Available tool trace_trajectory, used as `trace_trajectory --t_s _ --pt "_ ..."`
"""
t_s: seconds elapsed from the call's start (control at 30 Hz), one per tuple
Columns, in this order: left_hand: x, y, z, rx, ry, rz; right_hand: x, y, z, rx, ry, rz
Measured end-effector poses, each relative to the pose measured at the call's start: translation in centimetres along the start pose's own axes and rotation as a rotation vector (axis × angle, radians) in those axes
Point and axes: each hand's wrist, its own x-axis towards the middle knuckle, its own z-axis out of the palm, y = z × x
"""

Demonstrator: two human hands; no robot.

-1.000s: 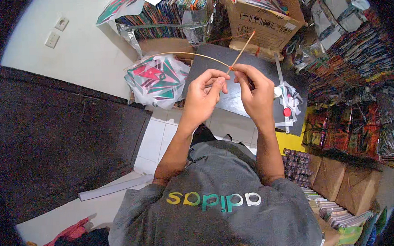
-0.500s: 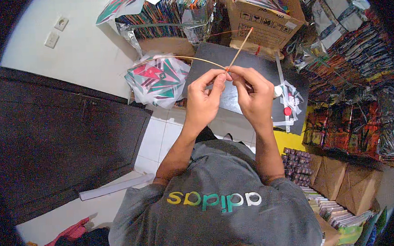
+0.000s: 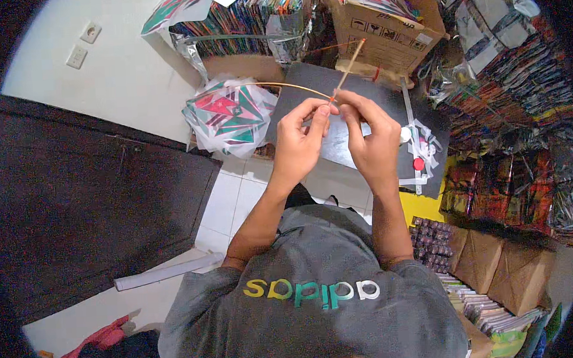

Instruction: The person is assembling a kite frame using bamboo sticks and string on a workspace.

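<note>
Hands have drawn slightly nearer us since a second ago. We see the left hand (image 3: 297, 143) and right hand (image 3: 372, 142) pinching the crossing of two thin bamboo sticks (image 3: 347, 65), fingertips closed there, above the dark mat (image 3: 307, 87); binding appears ongoing.

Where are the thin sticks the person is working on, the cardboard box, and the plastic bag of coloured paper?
thin sticks (image 3: 347, 69), head view, on the straight stick above the hands.
cardboard box (image 3: 383, 38), head view, on its brown front wall.
plastic bag of coloured paper (image 3: 228, 114), head view, on the middle of the bag.
</note>
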Motion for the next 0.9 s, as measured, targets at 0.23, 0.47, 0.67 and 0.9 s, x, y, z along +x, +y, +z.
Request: trace_trajectory --t_s 0.23,0.47,0.67,0.9 --pt "7.0 -6.2 -3.8 -0.277 0.070 -0.157 -0.8 3.1 -0.8 -0.061 0.312 -0.096" --pt "13.7 -10.4 -5.3 -0.524 0.065 -0.212 -3.8 7.7 2.4 0.147 -0.027 0.242" --pt "14.7 -10.1 -3.7 -0.622 0.020 -0.223 -5.5 12.3 3.9 0.329 0.032 0.360" --pt "15.3 -10.8 -4.7 -0.699 0.081 -0.239 -7.1 15.2 2.2 0.450 0.134 0.440"
